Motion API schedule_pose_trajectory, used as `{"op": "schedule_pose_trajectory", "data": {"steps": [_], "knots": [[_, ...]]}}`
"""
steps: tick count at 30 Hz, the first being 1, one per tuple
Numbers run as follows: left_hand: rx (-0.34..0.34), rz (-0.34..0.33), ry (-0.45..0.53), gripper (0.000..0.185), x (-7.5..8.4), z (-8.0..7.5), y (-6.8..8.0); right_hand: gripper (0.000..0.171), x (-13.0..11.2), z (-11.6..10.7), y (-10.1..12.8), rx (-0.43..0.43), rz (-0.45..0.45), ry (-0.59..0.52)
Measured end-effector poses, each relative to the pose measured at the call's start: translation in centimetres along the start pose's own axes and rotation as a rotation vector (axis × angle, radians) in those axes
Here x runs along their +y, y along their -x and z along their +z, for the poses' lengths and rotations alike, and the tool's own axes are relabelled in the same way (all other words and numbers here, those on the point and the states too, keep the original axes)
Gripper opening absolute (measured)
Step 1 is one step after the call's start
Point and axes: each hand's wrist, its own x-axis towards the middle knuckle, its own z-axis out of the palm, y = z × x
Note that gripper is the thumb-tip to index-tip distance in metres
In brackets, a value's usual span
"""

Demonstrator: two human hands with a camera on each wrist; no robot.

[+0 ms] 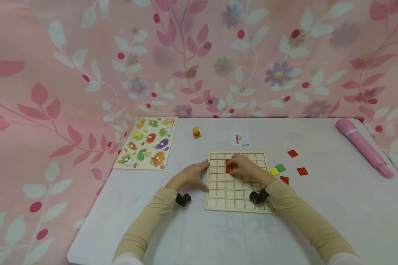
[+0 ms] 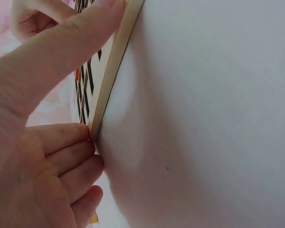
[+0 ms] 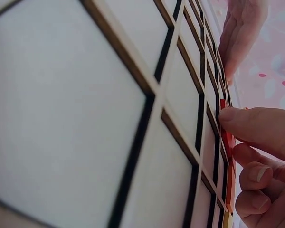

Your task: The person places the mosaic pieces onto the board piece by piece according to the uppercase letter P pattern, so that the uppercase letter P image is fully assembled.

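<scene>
A pale wooden grid board with square cells lies on the table. My left hand braces its left side, thumb and fingertips against the edge; the left wrist view shows these fingers fairly straight at the rim. Over the upper middle cells, my right hand pinches a red square tile between thumb and fingers. Red shows in the cells under that hand, and the fingers partly cover it. Lower in the right wrist view, an orange tile and a yellow one sit in cells.
Right of the board lie a yellow tile, a green tile and several red tiles. Behind it are a small pattern card and a bear figurine. A vegetable puzzle lies left, a pink umbrella far right.
</scene>
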Motion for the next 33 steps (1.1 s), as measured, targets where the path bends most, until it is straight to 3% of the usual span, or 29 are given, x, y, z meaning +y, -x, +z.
{"op": "schedule_pose_trajectory", "data": {"steps": [7, 15, 23, 29, 33], "knots": [[-0.002, 0.000, -0.004, 0.106, 0.0, 0.0, -0.1, 0.019, 0.0, -0.7, 0.2, 0.016, -0.010, -0.006], [-0.003, -0.007, -0.007, 0.104, 0.0, 0.0, -0.1, 0.022, 0.0, -4.0, 1.6, 0.092, 0.020, -0.028], [-0.001, 0.003, -0.014, 0.104, 0.0, 0.0, -0.1, 0.025, 1.7, -7.1, 4.0, 0.162, 0.115, 0.009], [-0.002, 0.000, -0.002, 0.105, 0.1, 0.0, -0.1, 0.022, 3.4, -9.4, 5.8, 0.275, 0.069, 0.069], [-0.004, -0.003, -0.001, 0.105, 0.0, 0.1, -0.1, 0.021, 4.7, -10.7, 7.0, 0.323, 0.097, 0.108]]}}
